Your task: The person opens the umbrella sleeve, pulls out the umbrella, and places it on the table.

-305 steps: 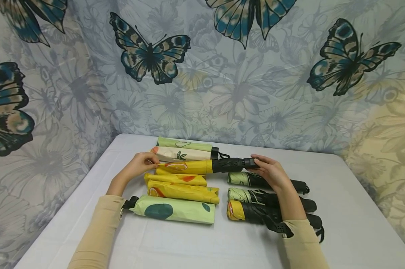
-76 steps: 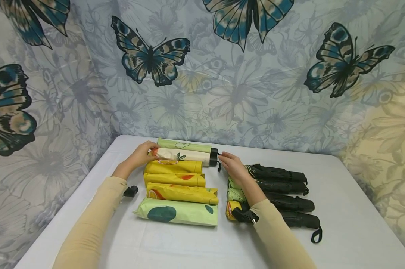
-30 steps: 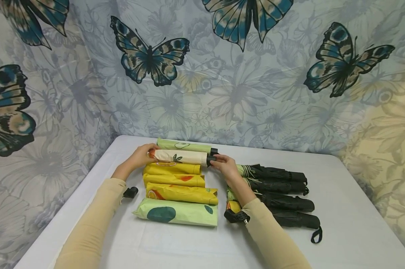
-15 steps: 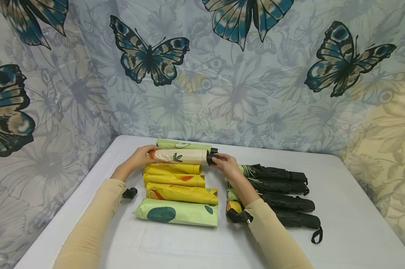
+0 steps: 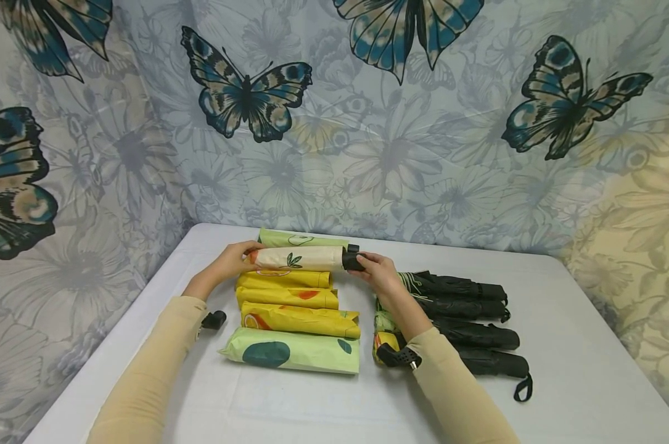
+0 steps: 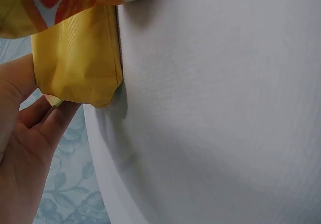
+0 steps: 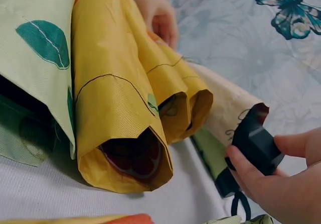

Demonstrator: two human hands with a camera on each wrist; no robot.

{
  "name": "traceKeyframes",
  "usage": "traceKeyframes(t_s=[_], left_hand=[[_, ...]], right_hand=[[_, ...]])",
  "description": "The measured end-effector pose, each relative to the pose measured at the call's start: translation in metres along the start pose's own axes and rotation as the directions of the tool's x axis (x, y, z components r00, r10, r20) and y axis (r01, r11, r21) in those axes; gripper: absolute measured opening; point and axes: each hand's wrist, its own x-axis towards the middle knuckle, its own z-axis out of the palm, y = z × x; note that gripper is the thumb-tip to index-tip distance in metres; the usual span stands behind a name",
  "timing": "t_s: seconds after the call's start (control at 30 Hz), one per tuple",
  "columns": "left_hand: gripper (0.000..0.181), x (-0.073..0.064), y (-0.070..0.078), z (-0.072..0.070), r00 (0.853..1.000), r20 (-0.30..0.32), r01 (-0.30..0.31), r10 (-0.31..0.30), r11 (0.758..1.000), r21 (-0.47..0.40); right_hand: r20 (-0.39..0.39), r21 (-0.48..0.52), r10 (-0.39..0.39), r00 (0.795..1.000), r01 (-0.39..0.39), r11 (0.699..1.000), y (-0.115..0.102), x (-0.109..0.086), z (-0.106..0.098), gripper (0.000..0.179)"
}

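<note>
A folded umbrella in a cream sleeve (image 5: 320,259) with a leaf print spans my two hands. My left hand (image 5: 231,260) grips the sleeve's left end. Fingers and thumb of my right hand (image 5: 380,274) pinch its black handle (image 7: 258,146), clearly seen in the right wrist view. Just behind lies another umbrella in a pale green sleeve (image 5: 275,237). In front are three yellow sleeves (image 5: 301,316), whose right ends gape in the right wrist view, and a light green sleeve (image 5: 317,351) with dark green spots. A yellow sleeve (image 6: 75,58) partly hides my left hand in the left wrist view.
Several folded black umbrellas (image 5: 481,335) without sleeves lie in a row at the right, partly under my right forearm. One has a wrist loop (image 5: 524,388). A white cloth (image 5: 290,407) covers the table; butterfly-printed fabric (image 5: 334,172) hangs behind and at the sides.
Earlier, my hands held a yellow sleeve and its black umbrella; that umbrella is now in the right-hand row. My right hand has since taken the cream-sleeved umbrella's handle, and the umbrella has shifted slightly toward me.
</note>
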Motion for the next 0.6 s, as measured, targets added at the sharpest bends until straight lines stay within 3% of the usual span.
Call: traceKeyframes(t_s=[0.2, 0.47, 0.6], left_hand=[[0.05, 0.0, 0.001, -0.001, 1.0, -0.002, -0.002, 0.002, 1.0, 0.001], [0.036, -0.001, -0.002, -0.002, 1.0, -0.012, -0.006, 0.006, 1.0, 0.006], [0.031, -0.002, -0.003, -0.002, 1.0, -0.018, -0.017, 0.017, 1.0, 0.009]], right_hand=[[-0.011, 0.029, -0.006, 1.0, 0.006, 1.0, -0.004, 0.0, -0.002, 0.057], [-0.01, -0.084, -0.07, 0.998, 0.069, 0.994, -0.009, -0.005, -0.016, 0.058], [-0.026, -0.109, -0.052, 0.998, 0.049, 0.993, -0.012, -0.005, -0.024, 0.06]])
